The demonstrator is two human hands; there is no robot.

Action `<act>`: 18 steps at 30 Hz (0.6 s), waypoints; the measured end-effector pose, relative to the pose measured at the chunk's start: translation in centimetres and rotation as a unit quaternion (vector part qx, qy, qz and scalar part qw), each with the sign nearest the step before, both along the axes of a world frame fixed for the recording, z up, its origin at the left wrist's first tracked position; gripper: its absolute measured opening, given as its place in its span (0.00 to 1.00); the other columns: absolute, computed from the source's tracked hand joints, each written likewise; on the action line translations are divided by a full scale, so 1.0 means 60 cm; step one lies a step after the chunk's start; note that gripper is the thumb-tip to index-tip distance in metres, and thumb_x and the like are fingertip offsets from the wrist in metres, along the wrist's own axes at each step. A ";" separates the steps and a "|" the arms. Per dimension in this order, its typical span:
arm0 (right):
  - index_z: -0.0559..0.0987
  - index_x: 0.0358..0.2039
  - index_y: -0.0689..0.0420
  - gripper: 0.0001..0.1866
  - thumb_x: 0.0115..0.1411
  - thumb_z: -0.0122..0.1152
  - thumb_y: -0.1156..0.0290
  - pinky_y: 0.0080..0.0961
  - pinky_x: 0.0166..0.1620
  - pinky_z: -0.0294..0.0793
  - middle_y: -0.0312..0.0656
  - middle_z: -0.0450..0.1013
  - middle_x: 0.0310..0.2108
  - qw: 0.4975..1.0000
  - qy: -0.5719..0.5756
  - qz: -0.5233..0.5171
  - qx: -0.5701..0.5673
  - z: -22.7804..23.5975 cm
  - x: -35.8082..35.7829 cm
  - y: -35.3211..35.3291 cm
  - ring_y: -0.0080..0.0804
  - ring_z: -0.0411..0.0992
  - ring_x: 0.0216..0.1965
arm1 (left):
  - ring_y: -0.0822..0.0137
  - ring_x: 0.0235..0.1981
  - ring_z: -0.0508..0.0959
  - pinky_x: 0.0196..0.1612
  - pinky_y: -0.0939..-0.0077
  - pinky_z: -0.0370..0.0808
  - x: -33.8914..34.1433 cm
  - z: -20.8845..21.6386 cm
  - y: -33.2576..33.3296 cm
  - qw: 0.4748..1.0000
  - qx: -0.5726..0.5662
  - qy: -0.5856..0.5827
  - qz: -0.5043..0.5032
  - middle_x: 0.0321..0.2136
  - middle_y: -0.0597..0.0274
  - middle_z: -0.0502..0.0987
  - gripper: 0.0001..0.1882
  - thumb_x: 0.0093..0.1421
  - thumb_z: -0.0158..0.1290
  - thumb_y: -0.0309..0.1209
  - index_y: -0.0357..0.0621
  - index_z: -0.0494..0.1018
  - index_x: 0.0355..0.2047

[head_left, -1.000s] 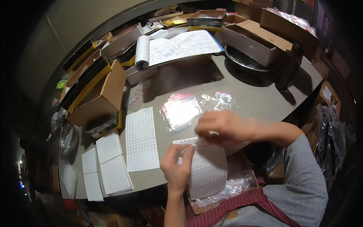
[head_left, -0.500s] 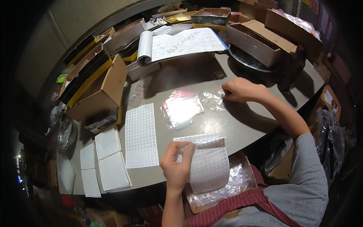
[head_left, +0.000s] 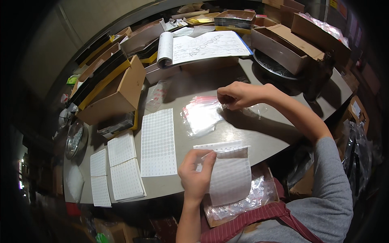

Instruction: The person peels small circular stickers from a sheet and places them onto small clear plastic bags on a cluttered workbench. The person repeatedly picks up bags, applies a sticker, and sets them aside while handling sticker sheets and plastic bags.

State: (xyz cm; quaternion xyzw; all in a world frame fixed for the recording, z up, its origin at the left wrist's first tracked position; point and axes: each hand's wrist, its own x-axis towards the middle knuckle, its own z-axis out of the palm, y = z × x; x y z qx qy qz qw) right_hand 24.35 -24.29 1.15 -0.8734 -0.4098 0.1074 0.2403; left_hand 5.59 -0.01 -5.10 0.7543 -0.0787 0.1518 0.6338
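My left hand [head_left: 196,176] pinches a curled sheet of round stickers [head_left: 231,178] at its top edge, over the table's front edge. The sheet's upper strip carries rows of printed letters, and the lower part hangs down. My right hand [head_left: 242,96] is closed at the right side of a pile of small clear zip bags [head_left: 201,116] with red tops. Its fingertips are pressed together, and whatever they hold is too small to make out. Partly hidden by my right wrist, a small clear bag [head_left: 258,111] lies on the table.
More sticker sheets [head_left: 158,141] and stacks of them [head_left: 126,170] lie on the left. An open box of filled small bags [head_left: 263,192] sits at my lap. Cardboard bins [head_left: 117,97], a flip pad [head_left: 210,46] and a bowl of dark small parts [head_left: 271,65] surround the back.
My right hand has moved left from the small clear bags to the edge of the red-topped pile. My left hand keeps its hold on the sticker sheet. The whole view has shifted slightly.
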 end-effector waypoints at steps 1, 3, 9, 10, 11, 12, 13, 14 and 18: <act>0.73 0.38 0.65 0.12 0.53 0.60 0.80 0.36 0.38 0.74 0.49 0.75 0.29 1.000 0.003 0.003 0.016 0.001 0.002 0.003 0.44 0.76 0.32 | 0.84 0.23 0.66 0.28 0.86 0.62 0.000 0.001 0.000 1.000 0.006 -0.004 0.001 0.24 0.73 0.76 0.04 0.60 0.62 0.25 0.36 0.79 0.32; 0.73 0.38 0.64 0.11 0.53 0.61 0.80 0.37 0.39 0.74 0.49 0.75 0.29 0.999 0.023 -0.018 -0.019 0.002 -0.003 0.020 0.45 0.76 0.34 | 0.84 0.23 0.65 0.27 0.86 0.61 -0.001 0.000 0.001 1.000 0.005 -0.004 0.002 0.24 0.74 0.76 0.04 0.60 0.62 0.25 0.37 0.80 0.32; 0.72 0.39 0.62 0.16 0.55 0.67 0.70 0.45 0.45 0.74 0.53 0.76 0.35 0.987 -0.114 -0.037 -0.110 -0.041 0.016 0.021 0.54 0.74 0.42 | 0.76 0.29 0.74 0.34 0.81 0.69 -0.004 0.002 0.004 1.000 -0.014 0.017 -0.004 0.28 0.64 0.80 0.05 0.60 0.63 0.26 0.36 0.80 0.33; 0.72 0.39 0.63 0.16 0.57 0.66 0.67 0.45 0.45 0.74 0.55 0.76 0.34 0.984 -0.118 -0.065 -0.119 -0.040 0.019 0.015 0.56 0.75 0.42 | 0.72 0.32 0.79 0.37 0.78 0.74 -0.005 0.001 0.006 0.999 -0.022 0.025 -0.006 0.30 0.60 0.83 0.06 0.61 0.63 0.26 0.36 0.80 0.34; 0.73 0.39 0.64 0.17 0.58 0.65 0.64 0.46 0.45 0.75 0.57 0.77 0.34 0.980 -0.122 -0.094 -0.129 -0.038 0.020 0.006 0.58 0.76 0.41 | 0.73 0.32 0.78 0.37 0.79 0.73 -0.006 -0.003 0.008 0.999 -0.050 0.020 0.000 0.30 0.61 0.82 0.06 0.61 0.64 0.26 0.36 0.80 0.34; 0.73 0.46 0.65 0.29 0.56 0.71 0.54 0.45 0.50 0.72 0.57 0.75 0.41 0.970 -0.163 -0.085 -0.159 -0.029 0.016 -0.003 0.55 0.73 0.48 | 0.74 0.31 0.77 0.37 0.80 0.73 -0.009 -0.008 0.011 0.997 -0.077 0.015 0.006 0.30 0.62 0.82 0.06 0.61 0.64 0.26 0.36 0.80 0.34; 0.72 0.49 0.63 0.33 0.53 0.73 0.52 0.44 0.53 0.69 0.55 0.73 0.45 0.965 -0.177 -0.098 -0.165 -0.026 0.001 -0.011 0.53 0.70 0.51 | 0.75 0.31 0.77 0.37 0.81 0.72 -0.011 -0.012 0.014 0.994 -0.105 0.011 0.012 0.31 0.63 0.81 0.06 0.61 0.64 0.26 0.36 0.79 0.34; 0.71 0.53 0.62 0.38 0.51 0.75 0.50 0.42 0.57 0.67 0.53 0.71 0.49 0.960 -0.191 -0.110 -0.170 -0.024 -0.020 -0.017 0.51 0.67 0.54 | 0.81 0.26 0.71 0.31 0.88 0.67 -0.009 -0.013 0.019 0.992 -0.122 -0.021 0.026 0.26 0.69 0.75 0.04 0.61 0.60 0.23 0.37 0.76 0.33; 0.64 0.65 0.56 0.56 0.44 0.75 0.36 0.53 0.64 0.58 0.56 0.63 0.57 0.965 -0.197 -0.080 -0.155 -0.052 -0.132 -0.027 0.56 0.59 0.61 | 0.71 0.35 0.79 0.43 0.76 0.78 -0.014 -0.023 0.052 0.937 -0.343 -0.058 0.016 0.32 0.62 0.78 0.05 0.65 0.57 0.26 0.39 0.74 0.38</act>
